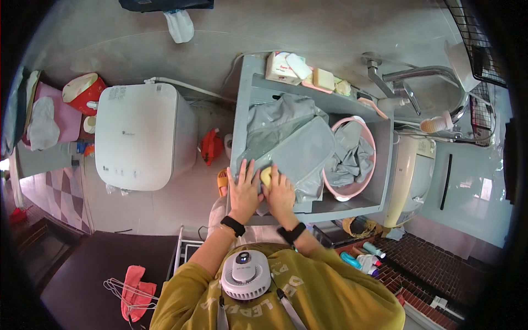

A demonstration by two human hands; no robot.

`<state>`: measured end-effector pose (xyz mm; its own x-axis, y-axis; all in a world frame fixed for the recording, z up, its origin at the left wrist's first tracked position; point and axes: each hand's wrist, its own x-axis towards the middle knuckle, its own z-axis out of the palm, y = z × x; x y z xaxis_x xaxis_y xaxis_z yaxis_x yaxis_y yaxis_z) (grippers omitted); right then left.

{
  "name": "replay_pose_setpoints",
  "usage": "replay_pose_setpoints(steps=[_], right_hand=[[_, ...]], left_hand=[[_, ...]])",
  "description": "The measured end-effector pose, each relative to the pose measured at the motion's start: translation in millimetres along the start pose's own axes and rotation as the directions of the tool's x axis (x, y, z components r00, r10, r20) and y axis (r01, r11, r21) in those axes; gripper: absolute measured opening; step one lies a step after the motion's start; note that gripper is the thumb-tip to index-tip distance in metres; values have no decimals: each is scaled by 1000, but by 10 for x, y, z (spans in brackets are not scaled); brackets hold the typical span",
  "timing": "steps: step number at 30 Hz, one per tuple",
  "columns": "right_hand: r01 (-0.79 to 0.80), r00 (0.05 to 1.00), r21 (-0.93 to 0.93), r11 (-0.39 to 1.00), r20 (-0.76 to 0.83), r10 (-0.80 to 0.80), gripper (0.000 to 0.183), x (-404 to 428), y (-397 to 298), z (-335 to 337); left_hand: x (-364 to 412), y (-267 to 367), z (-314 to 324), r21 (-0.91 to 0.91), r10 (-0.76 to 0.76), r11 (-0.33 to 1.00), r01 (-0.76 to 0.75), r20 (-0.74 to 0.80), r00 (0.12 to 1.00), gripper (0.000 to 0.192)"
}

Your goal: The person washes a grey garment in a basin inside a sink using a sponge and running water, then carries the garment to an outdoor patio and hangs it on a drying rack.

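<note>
My right hand holds a yellow bar of soap against wet grey fabric in a grey laundry sink. Flat on the cloth's near left part lies my left hand, fingers spread, close beside the right. Under my hands, a smooth pale grey panel, perhaps a washboard covered by the cloth, slants across the basin. More grey fabric is bunched in a pink plastic basin at the sink's right end. My palms are hidden from above.
Along the sink's back ledge are a printed box and a soap block. A chrome faucet reaches in at the right. Left stands a white washing machine; right, a cream-coloured appliance. A dark table holds hangers.
</note>
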<state>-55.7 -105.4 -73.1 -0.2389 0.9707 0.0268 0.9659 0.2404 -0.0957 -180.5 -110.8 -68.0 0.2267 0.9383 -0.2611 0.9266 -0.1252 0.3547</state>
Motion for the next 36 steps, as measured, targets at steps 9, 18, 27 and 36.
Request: replay_pose_setpoints(steps=[9, 18, 27, 36], right_hand=[[-103, 993, -205, 973, 43, 114, 67, 61, 208, 282], [-281, 944, -78, 956, 154, 291, 64, 194, 185, 186], [-4, 990, -19, 1000, 138, 6, 72, -59, 118, 114], [66, 998, -278, 958, 34, -59, 73, -8, 173, 159]], left_hand=[[-4, 11, 22, -10, 0, 1000, -1, -74, 997, 71], [12, 23, 13, 68, 21, 997, -24, 40, 999, 87], [37, 76, 100, 38, -12, 999, 12, -13, 1000, 100], [33, 86, 79, 13, -39, 999, 39, 8, 999, 103]])
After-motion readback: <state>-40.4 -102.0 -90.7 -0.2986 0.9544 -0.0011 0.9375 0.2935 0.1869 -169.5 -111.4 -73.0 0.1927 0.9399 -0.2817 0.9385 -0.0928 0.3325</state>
